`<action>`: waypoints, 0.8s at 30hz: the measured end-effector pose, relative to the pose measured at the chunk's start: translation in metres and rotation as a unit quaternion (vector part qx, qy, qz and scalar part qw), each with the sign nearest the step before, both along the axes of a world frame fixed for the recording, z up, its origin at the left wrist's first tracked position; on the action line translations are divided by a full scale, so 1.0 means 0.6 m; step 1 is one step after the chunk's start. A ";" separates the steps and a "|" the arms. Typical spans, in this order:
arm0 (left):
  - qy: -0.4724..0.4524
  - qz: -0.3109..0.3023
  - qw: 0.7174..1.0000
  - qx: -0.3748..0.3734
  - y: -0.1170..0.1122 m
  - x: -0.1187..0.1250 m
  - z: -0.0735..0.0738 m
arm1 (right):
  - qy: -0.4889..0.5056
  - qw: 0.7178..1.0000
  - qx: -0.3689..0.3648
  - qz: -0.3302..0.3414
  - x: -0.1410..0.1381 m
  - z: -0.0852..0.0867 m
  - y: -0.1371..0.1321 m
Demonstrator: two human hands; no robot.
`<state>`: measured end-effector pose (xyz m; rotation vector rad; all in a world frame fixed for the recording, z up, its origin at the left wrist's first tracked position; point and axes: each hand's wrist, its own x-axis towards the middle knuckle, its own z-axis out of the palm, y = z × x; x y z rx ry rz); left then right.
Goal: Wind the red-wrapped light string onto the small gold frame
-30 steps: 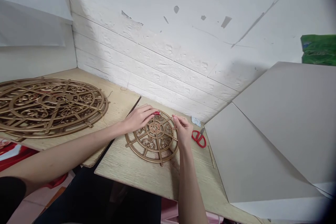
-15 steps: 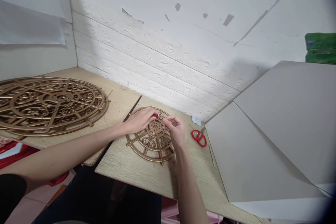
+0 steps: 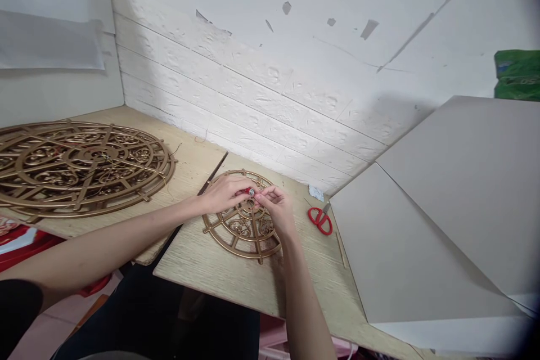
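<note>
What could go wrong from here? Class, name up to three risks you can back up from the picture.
1. The small red item in the left hand could slip and drop into a gap in the round gold frame beneath it.
2. The thin strands trailing from the stack of gold frames might snag the left forearm, which lies close by.
3. The red-handled scissors lie on the table right of the right hand; a sideways sweep might knock them.
</note>
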<state>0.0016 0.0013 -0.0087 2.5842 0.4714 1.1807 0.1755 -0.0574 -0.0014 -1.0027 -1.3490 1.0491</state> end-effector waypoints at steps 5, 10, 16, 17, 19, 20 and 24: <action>-0.018 0.041 0.999 -0.024 -0.001 0.001 -0.001 | 0.004 1.000 -0.001 0.001 0.000 0.007 -0.003; -0.021 0.060 0.997 -0.052 -0.003 0.002 -0.002 | -0.009 1.000 -0.009 -0.013 0.002 0.008 -0.003; -0.017 0.066 0.996 -0.058 -0.003 0.004 -0.004 | -0.045 0.999 -0.010 -0.022 0.001 0.003 -0.001; -0.018 0.066 0.996 -0.061 -0.003 0.004 -0.004 | -0.047 0.999 -0.006 -0.025 0.001 0.003 -0.001; -0.024 0.066 0.995 -0.067 -0.004 0.004 -0.003 | -0.054 0.998 0.001 -0.036 0.002 0.005 -0.002; -0.028 0.065 0.995 -0.070 -0.004 0.004 -0.002 | -0.057 0.998 0.003 -0.040 0.002 0.006 -0.003; -0.034 0.065 0.995 -0.074 -0.004 0.003 0.000 | -0.060 0.997 -0.001 -0.041 0.003 0.006 -0.003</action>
